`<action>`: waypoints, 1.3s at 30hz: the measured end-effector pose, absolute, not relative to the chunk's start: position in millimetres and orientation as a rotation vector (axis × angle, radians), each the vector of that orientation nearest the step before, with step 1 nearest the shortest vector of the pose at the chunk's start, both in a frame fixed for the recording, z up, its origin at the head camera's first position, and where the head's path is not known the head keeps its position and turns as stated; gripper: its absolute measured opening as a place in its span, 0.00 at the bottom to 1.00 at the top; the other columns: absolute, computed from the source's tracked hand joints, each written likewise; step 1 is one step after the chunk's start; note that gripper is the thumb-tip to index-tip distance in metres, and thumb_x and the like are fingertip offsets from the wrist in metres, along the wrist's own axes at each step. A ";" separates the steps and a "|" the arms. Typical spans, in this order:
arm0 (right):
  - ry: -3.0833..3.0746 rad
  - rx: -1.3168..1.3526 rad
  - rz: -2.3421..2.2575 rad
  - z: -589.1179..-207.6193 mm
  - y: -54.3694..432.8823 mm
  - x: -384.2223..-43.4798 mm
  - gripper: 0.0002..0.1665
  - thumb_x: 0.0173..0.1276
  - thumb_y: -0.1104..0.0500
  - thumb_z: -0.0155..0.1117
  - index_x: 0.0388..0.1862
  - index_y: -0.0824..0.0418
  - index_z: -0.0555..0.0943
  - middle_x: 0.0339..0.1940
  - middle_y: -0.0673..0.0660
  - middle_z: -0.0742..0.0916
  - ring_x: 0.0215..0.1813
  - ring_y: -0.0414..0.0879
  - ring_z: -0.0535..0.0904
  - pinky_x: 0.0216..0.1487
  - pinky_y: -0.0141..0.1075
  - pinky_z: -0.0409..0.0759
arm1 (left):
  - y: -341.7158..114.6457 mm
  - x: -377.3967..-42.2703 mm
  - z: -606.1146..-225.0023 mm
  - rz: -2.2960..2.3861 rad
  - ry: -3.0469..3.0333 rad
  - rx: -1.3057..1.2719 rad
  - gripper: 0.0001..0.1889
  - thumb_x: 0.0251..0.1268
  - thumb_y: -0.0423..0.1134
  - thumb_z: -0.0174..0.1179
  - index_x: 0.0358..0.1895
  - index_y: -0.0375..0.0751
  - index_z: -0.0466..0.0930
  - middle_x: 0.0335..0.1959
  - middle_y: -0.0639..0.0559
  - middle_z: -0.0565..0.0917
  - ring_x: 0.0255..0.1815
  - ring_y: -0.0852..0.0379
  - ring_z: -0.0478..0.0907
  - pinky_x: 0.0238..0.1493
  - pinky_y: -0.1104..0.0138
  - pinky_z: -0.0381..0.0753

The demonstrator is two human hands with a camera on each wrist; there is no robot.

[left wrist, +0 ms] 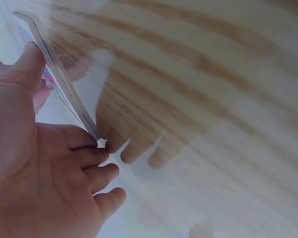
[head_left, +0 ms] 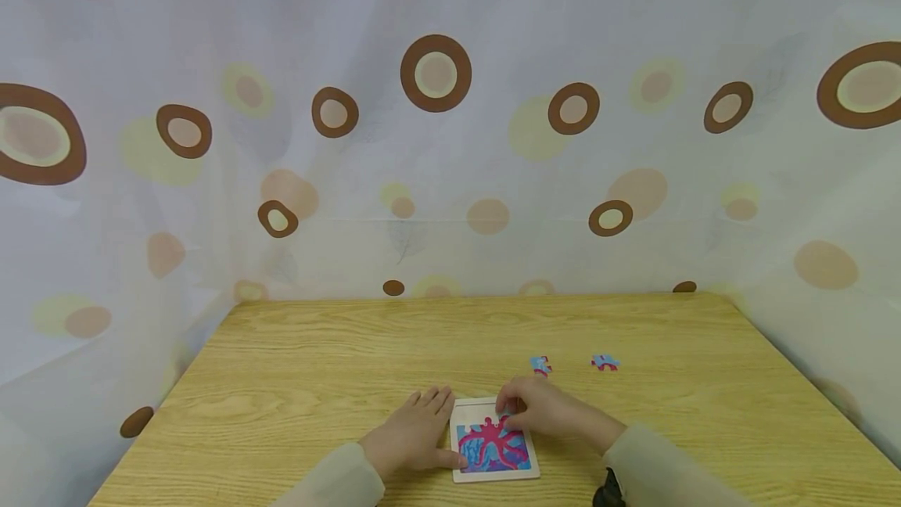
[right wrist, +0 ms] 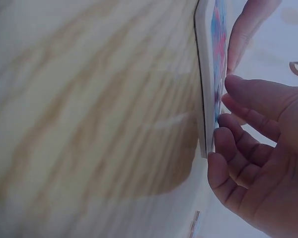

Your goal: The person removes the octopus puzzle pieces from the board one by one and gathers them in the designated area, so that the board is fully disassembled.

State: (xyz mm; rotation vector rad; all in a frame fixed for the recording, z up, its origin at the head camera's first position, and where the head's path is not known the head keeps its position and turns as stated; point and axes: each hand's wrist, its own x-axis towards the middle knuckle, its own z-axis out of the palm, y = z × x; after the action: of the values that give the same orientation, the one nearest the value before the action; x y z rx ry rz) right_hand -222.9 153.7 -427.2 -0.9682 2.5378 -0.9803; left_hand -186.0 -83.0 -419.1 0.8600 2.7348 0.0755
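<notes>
A white-framed puzzle tray (head_left: 496, 479) lies on the table, its lower part filled with a pink octopus picture (head_left: 490, 448) on blue, its upper strip bare and white. My left hand (head_left: 415, 429) lies along the tray's left side with fingers extended, thumb resting on the lower left corner. In the left wrist view, that thumb (left wrist: 32, 62) lies over the tray's edge. Curled over the upper right of the tray, my right hand (head_left: 538, 409) pinches a small puzzle piece at the octopus's top edge, mostly hidden by the fingers. The right wrist view shows its fingertips (right wrist: 223, 141) close to the tray's surface.
Two loose puzzle pieces lie beyond the tray on the wooden table (head_left: 317, 366): a blue and pink piece (head_left: 540, 364) just past the right hand, and a similar piece (head_left: 605, 362) farther right. A white spotted curtain (head_left: 436, 163) encloses the table's back and sides.
</notes>
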 end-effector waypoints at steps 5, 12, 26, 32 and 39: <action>2.558 -0.989 -0.929 -428.4 152.3 -223.6 0.02 0.59 0.62 0.67 0.30 0.56 0.81 0.25 0.46 0.74 0.29 0.37 0.67 0.29 0.30 0.70 | -82.6 -185.0 -418.0 0.081 2.735 0.856 0.47 0.56 0.67 0.51 0.70 0.35 0.54 0.71 0.44 0.55 0.70 0.49 0.49 0.67 0.55 0.50; 2.560 -0.982 -0.921 -429.3 151.7 -223.0 0.02 0.59 0.63 0.66 0.30 0.57 0.81 0.25 0.46 0.74 0.29 0.38 0.67 0.29 0.30 0.70 | -82.4 -184.6 -418.0 0.068 2.739 0.859 0.47 0.56 0.67 0.50 0.70 0.35 0.54 0.71 0.45 0.55 0.70 0.49 0.50 0.67 0.56 0.51; 2.613 -0.961 -0.925 -425.5 150.7 -217.5 0.08 0.59 0.66 0.66 0.32 0.54 0.78 0.33 0.50 0.71 0.30 0.42 0.67 0.28 0.31 0.70 | -82.0 -186.3 -420.5 0.049 2.746 0.865 0.47 0.56 0.68 0.50 0.70 0.36 0.54 0.70 0.45 0.56 0.70 0.50 0.50 0.67 0.56 0.52; 2.638 -0.947 -0.963 -423.4 153.7 -217.3 0.10 0.62 0.68 0.62 0.41 0.59 0.75 0.35 0.48 0.75 0.32 0.42 0.69 0.30 0.32 0.72 | -82.0 -185.8 -419.9 0.070 2.740 0.857 0.47 0.56 0.67 0.51 0.70 0.35 0.54 0.71 0.44 0.55 0.70 0.49 0.50 0.67 0.55 0.51; 2.586 -0.989 -1.048 -417.6 158.4 -218.1 0.10 0.63 0.69 0.60 0.41 0.58 0.80 0.33 0.49 0.78 0.31 0.42 0.71 0.30 0.32 0.73 | -81.1 -185.4 -420.2 0.065 2.752 0.841 0.47 0.55 0.67 0.51 0.70 0.35 0.55 0.70 0.44 0.56 0.70 0.49 0.50 0.67 0.56 0.52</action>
State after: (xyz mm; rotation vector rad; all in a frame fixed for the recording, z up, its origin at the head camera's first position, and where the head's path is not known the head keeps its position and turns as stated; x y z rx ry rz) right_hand -218.1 158.4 -417.6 -0.9888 2.5856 -1.0479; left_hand -185.4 -81.1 -420.2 0.8410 2.7516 0.0652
